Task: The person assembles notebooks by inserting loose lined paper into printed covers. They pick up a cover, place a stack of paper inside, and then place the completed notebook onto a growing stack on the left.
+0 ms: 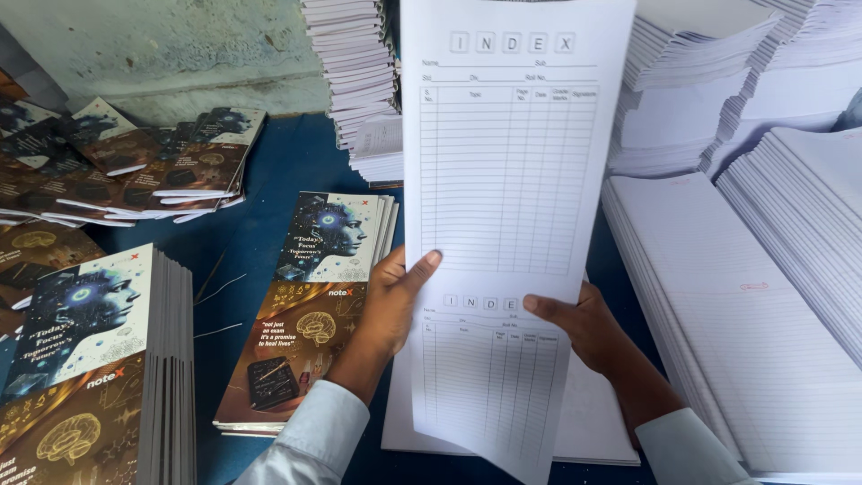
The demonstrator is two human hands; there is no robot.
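Leftmost, a tall stack of printed covers (99, 359) stands at the near edge of the blue worktop (260, 233), its glossy fronts dark and gold, with looser covers fanned (135, 166) farther back. Beside it, a lower pile of the same covers (314, 305) lies flat, just left of the left hand (395, 301). That hand pinches the long ruled sheet (507, 224) at its left edge, thumb on the front and fingers behind. The sheet is thin white paper, printed with two ruled tables, held upright in mid-scene over a flat pile of like sheets (593, 422). The right hand (584, 328) pinches it lower right, thumb laid across the front. Held only low down, the tall sheet could flop over or crease, and a tight thumb might crumple the edge; a slip would drop it askew on the pile below. Right of the hands, stepped stacks of plain white lined paper (763, 296) run far back, edges crisp and square.
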